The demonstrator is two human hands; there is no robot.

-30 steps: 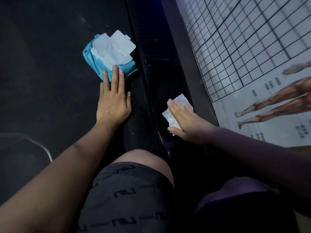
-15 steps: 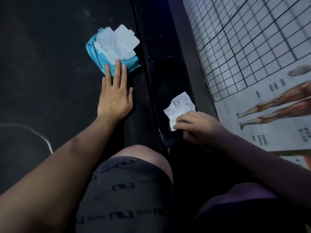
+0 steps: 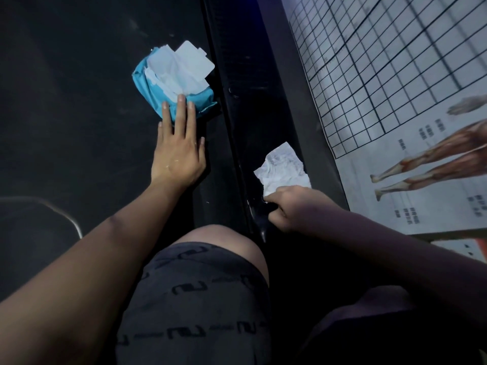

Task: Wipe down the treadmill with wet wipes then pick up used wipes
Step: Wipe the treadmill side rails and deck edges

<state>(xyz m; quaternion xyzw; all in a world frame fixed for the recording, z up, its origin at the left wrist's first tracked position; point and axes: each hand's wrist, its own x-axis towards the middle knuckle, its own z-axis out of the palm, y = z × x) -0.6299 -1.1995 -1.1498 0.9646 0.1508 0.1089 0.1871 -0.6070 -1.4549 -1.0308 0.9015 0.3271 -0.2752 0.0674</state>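
Note:
A blue pack of wet wipes lies on the dark treadmill belt, its white flap open and wipes sticking out. My left hand lies flat on the belt, its straight fingertips touching the pack's near edge. A crumpled white wipe lies on the treadmill's black side rail. My right hand has its fingers curled and pinches the wipe's near corner.
A white wall chart with a grid and anatomy leg drawings runs along the right of the rail. My bent knee in dark patterned shorts fills the lower middle. A thin pale line curves across the belt at lower left.
My right hand went from lying flat on the wipe to drawing back toward me, fingers curling onto its near corner. The wipe now lies uncovered. My left hand stays on the belt.

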